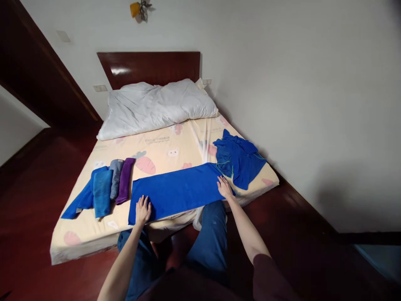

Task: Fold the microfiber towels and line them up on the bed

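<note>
A blue cloth, perhaps a towel (181, 190), lies flat as a long rectangle along the front edge of the bed. On its left end rests my left hand (143, 210), fingers spread and palm down. My right hand (224, 187) lies flat near its right end, fingers stretched out. Close to that end is a crumpled pile of blue cloth (239, 156) with thin green edging. Left of the flat cloth are rolled cloths: a purple one (125, 180), a grey one (116, 177) and a mottled blue one (102, 192). Another blue cloth (83, 198) lies beside them, its end trailing out.
The bed (78, 234) has a cream sheet printed with carrots and rabbits. Across its head lies a bulky white quilt or pillow (156, 104), before a dark wooden headboard (153, 67). A white wall (297, 104) runs along the right; the floor (25, 234) is dark red.
</note>
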Motion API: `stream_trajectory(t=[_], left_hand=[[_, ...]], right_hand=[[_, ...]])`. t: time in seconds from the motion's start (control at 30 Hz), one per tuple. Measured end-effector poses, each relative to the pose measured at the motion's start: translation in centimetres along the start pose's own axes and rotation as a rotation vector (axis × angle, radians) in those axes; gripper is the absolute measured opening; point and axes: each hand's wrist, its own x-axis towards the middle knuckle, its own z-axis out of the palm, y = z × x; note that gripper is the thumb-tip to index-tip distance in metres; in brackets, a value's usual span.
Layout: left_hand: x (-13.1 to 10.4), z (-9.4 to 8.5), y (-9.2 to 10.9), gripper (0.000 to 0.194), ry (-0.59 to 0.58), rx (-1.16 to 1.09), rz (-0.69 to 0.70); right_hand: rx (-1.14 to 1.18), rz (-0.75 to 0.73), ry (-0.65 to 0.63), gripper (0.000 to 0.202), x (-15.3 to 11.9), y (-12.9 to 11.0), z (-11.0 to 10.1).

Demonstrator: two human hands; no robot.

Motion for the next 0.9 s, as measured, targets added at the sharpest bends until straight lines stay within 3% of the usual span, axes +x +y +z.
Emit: stream_trajectory(t=[0.17, 0.3, 0.57, 0.67, 0.77, 0.83, 0.9], left_hand=[[-1.0, 2.7, 0.3, 0.057, 0.162, 0.014, -0.006], [-1.0, 2.9, 0.7, 0.058, 0.186, 0.03, 0.015], [-0.7, 3.0, 1.4, 0.062, 0.161, 0.019, 0.003], [-0.7, 2.9, 1.6, 0.064, 0.142, 0.006, -0.009], [-0.7, 2.6, 1.8, 0.067, 0.117, -0.023, -0.025], [-0.7, 2.5, 1.9, 0.068, 0.11, -0.045, -0.03], [-0.7, 2.4, 1.9, 0.069, 0.111, -0.059, -0.032]], right_hand=[[-0.109, 0.039, -0.106, 0.056, 4.5, 2.0, -0.3], [-0.181, 0.122, -0.176, 0.057, 8.6, 4.0, -0.9], [-0.216, 0.216, -0.125, 0.054, 15.7, 6.9, -2.5], [-0.235, 0.265, -0.108, 0.05, 16.1, 6.0, -2.9], [-0.27, 0.324, 0.035, 0.049, 14.5, 3.3, -2.2], [-0.278, 0.219, 0.139, 0.053, 12.6, 1.0, -0.9], [-0.268, 0.044, 0.135, 0.057, 10.8, -1.0, 0.9]])
